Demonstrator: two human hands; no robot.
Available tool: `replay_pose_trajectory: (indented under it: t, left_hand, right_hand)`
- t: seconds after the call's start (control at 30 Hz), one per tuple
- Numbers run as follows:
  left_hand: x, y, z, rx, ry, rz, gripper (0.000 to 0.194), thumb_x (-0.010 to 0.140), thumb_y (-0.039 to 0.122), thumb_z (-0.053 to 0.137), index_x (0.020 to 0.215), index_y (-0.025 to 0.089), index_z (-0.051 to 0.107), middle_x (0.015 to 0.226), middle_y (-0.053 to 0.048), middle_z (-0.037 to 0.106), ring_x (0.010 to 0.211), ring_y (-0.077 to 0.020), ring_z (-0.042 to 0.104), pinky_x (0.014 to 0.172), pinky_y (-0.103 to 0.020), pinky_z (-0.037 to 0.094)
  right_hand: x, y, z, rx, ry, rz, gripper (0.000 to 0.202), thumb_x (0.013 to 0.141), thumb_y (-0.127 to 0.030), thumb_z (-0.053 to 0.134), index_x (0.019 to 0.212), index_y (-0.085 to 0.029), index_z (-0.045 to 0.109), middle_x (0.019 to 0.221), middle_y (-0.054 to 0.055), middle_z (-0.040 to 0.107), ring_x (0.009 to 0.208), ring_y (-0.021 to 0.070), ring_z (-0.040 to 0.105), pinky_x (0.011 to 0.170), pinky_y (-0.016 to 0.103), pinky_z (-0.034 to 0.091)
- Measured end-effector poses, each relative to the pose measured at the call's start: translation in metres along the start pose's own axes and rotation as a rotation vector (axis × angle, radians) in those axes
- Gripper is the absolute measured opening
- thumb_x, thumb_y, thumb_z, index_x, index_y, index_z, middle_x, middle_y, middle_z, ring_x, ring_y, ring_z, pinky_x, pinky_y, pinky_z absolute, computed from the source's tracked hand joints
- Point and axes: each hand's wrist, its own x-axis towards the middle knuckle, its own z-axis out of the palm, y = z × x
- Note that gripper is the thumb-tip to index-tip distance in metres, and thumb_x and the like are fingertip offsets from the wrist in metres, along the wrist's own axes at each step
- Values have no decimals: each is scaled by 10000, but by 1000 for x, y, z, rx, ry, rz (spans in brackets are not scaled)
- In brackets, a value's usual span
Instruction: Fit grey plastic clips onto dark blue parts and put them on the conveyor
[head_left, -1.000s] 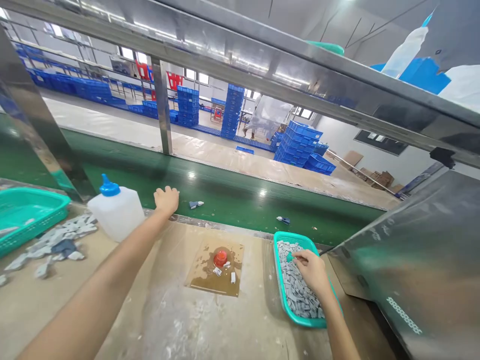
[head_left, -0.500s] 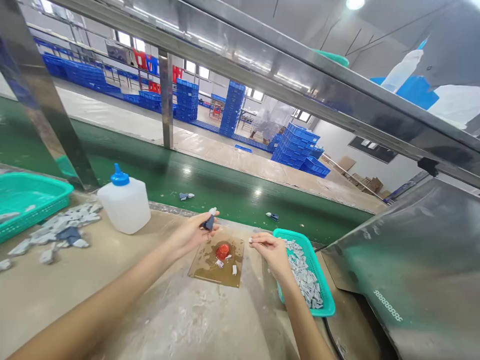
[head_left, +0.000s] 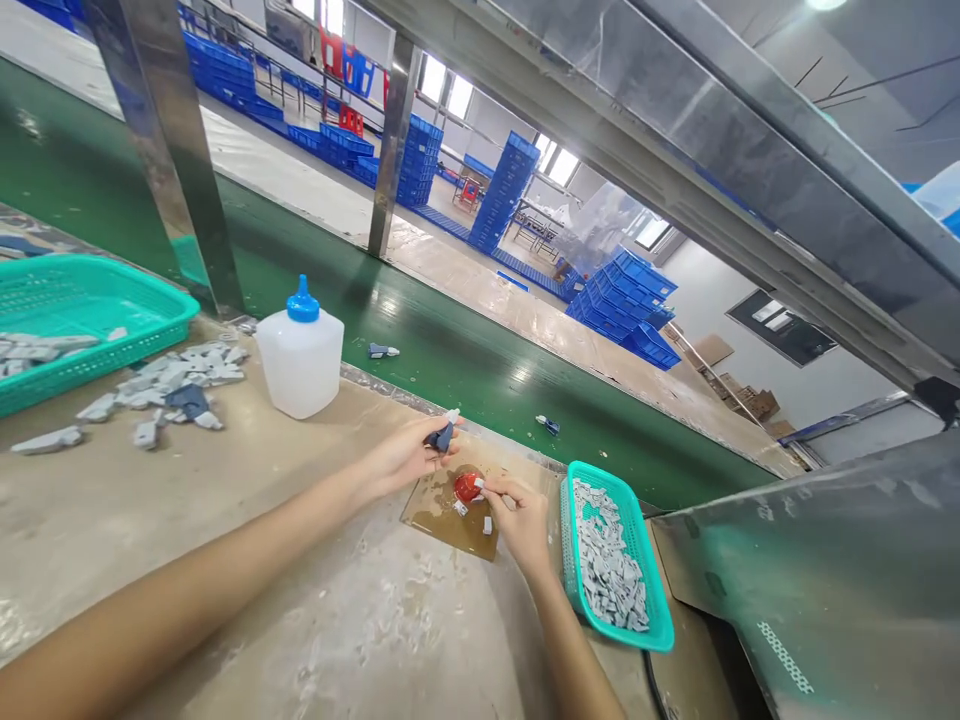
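My left hand [head_left: 411, 455] is closed around a small dark blue and white plastic part [head_left: 442, 436], its white end pointing up. My right hand [head_left: 523, 515] pinches a tiny white plastic piece [head_left: 479, 484] right at a red, wet-looking dome [head_left: 466, 487]; whether the two touch I cannot tell. Under the dome lies a brown square plate [head_left: 442, 528] with wet patches. Two more small white pieces rest on that plate, one of them a little block [head_left: 487, 525]. Close by on the right, a green basket [head_left: 657, 600] holds many small grey-white pieces.
A white bottle with a blue nozzle cap [head_left: 300, 360] stands left on the bench, beside a heap of grey parts [head_left: 187, 370] and another green basket [head_left: 150, 345]. Behind runs a green conveyor belt [head_left: 457, 375] carrying two blue-white parts. Metal posts and a shelf rise above.
My right hand has moved left from beside the basket to the red dome, with the white piece. The left hand still holds the blue and white part. The camera view has tilted and shifted.
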Motion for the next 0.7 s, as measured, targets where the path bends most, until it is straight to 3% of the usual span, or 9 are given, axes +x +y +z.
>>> replay_pose_trajectory:
  t: [0.3,0.53,0.6,0.7]
  left_hand:
    - [3,-3,-3,1,-4,9,121,783,178,503,810,129,612,690,-33,585,571,-93,559,527,-197,425]
    - [4,-5,-8,62,-50,59,96,729,135,579,812,151,624,964,-72,644,850,-141,605,792,-251,453]
    - [5,-6,-9,84,-57,62,90,717,136,596,800,150,628,970,-75,646,810,-129,604,739,-230,470]
    - [8,-9,-10,107,-48,74,55,719,179,610,747,136,629,869,-79,657,633,-94,576,525,-170,444]
  right_hand:
    - [-7,8,6,-22,-10,-4,129,750,-200,560,726,-214,686,754,57,682,712,192,632,646,315,517]
    - [-6,7,5,-80,-22,-72,164,781,-209,522,725,-221,676,717,45,672,659,180,617,614,304,508]
    - [-6,7,5,-93,-26,-84,164,781,-205,520,728,-220,675,723,47,672,660,181,616,611,305,507]
    - [-6,4,4,-86,-24,-94,160,776,-198,526,724,-221,675,723,47,671,664,183,618,604,304,505]
